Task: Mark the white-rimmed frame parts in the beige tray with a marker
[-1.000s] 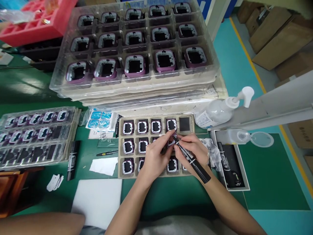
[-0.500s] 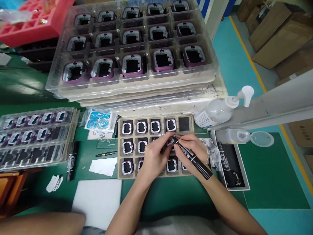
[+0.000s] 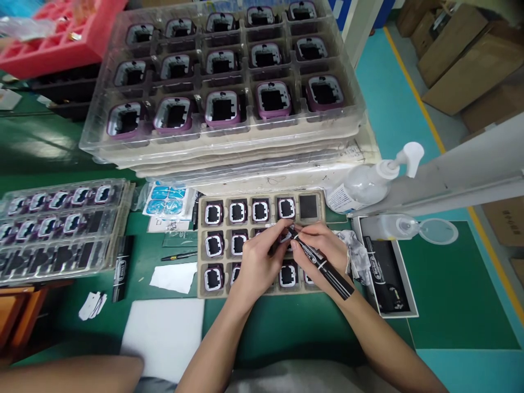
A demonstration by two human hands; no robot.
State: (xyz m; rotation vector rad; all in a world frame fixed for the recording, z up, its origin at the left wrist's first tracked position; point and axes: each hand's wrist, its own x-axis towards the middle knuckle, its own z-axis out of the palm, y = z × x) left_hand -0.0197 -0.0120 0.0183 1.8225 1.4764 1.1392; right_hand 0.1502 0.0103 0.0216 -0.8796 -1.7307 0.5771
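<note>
From the head camera we see our left hand (image 3: 257, 262) pinching a small purple frame (image 3: 285, 238) over the middle of the cardboard tray (image 3: 201, 245). Our right hand (image 3: 323, 248), closed around a black marker (image 3: 323, 267), touches its tip to the frame.

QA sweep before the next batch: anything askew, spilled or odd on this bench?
One oddity: the clear pump bottle lies tipped on its side against the stacked trays, nozzle up; no spill visible. The small tray has one empty pocket, top right. The right hand holds a black marker.
</note>
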